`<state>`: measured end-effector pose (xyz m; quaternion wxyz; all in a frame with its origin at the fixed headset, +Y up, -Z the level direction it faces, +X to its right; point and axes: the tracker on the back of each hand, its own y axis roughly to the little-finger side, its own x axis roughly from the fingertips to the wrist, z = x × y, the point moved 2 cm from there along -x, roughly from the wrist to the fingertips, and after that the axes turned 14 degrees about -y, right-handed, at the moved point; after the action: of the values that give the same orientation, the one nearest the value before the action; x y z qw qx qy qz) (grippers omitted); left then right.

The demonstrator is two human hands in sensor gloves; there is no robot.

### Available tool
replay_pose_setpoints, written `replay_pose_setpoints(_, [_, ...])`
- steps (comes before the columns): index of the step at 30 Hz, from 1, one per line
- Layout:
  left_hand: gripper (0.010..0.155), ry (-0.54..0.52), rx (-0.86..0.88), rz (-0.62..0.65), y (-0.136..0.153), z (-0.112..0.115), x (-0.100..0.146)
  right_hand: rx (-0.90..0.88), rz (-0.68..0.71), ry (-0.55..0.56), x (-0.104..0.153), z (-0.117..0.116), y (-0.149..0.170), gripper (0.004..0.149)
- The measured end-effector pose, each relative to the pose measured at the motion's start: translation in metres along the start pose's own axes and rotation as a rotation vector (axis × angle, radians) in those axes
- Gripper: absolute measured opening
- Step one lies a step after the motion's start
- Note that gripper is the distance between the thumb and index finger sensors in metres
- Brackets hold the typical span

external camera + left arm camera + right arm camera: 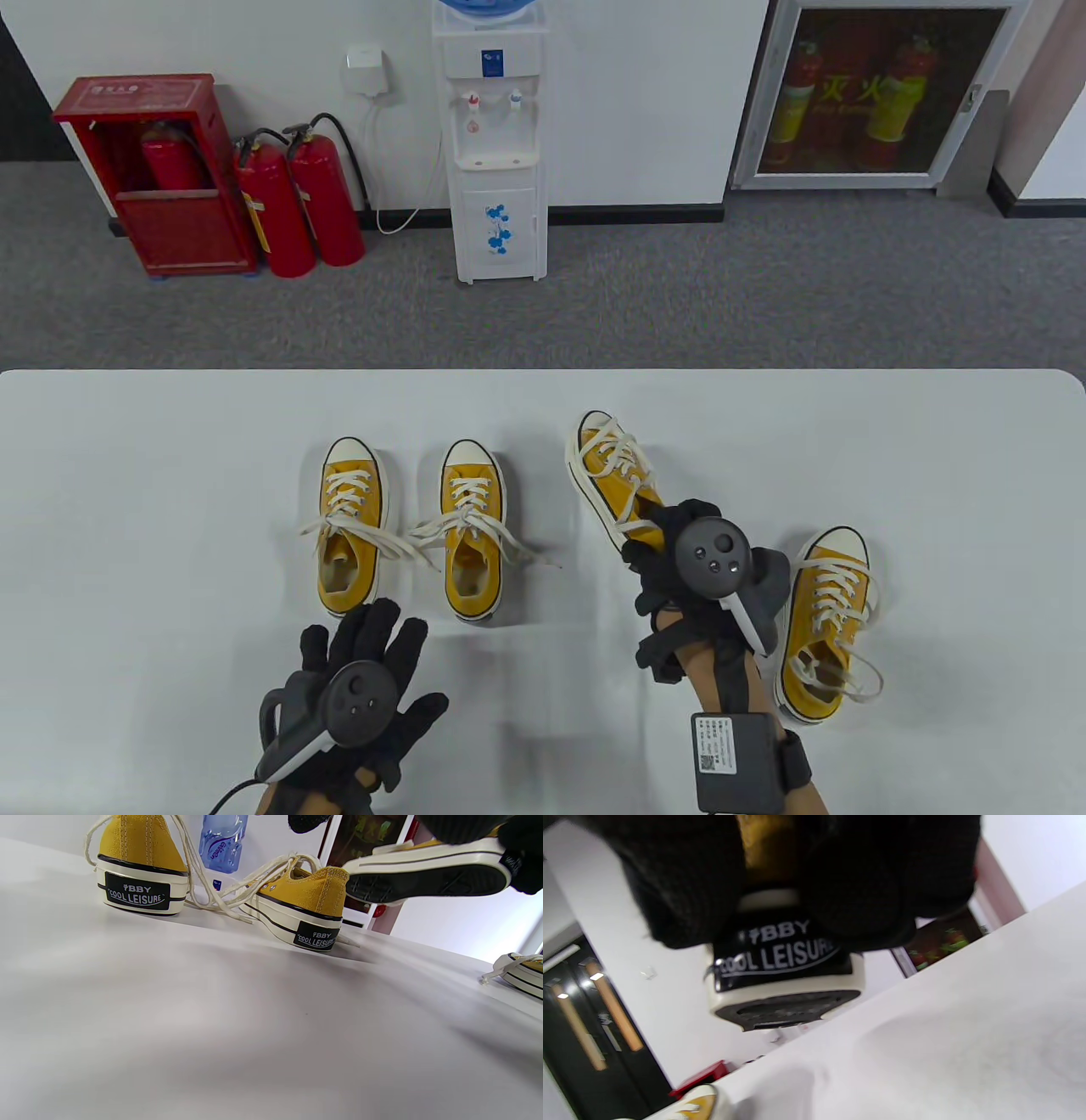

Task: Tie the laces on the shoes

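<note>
Above the table (pixel 127 475), the right hand (pixel 691 564) grips a lifted shoe (pixel 612 475) by its heel, clear of the surface; the left hand (pixel 365 679) hovers with fingers spread, holding nothing.

Three more shoes sit on the table: a tied pair (pixel 407 531) in front of the left hand and one shoe (pixel 827 624) at the right, laces loose. The heel grip could slip and drop the shoe, or its dangling laces could snag the pair beside it. The right glove hides the shoe's opening and lace ends; the right wrist view is blurred.
</note>
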<state>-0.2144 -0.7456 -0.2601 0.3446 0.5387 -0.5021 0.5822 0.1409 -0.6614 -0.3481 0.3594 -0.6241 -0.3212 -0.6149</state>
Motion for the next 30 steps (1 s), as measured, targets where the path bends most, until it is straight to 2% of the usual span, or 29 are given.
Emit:
replay_pose_setpoints(6, [0.086,0.002,-0.002,0.004,0.0,0.0,0.0,0.024,0.152,-0.017,0.029,0.006,-0.022,0.051])
replay_pose_setpoints(14, [0.087,0.0,0.008,-0.004,0.001,0.0,0.0,0.052,0.278,-0.033,0.063,0.004,-0.041,0.05])
replay_pose_setpoints(20, [0.087,0.005,0.01,-0.005,0.001,0.0,0.001,0.106,0.348,-0.056,0.078,-0.017,-0.046,0.05])
replay_pose_setpoints(30, [0.087,0.01,0.012,-0.008,0.002,0.0,0.001,0.246,0.375,-0.128,0.085,-0.055,-0.053,0.052])
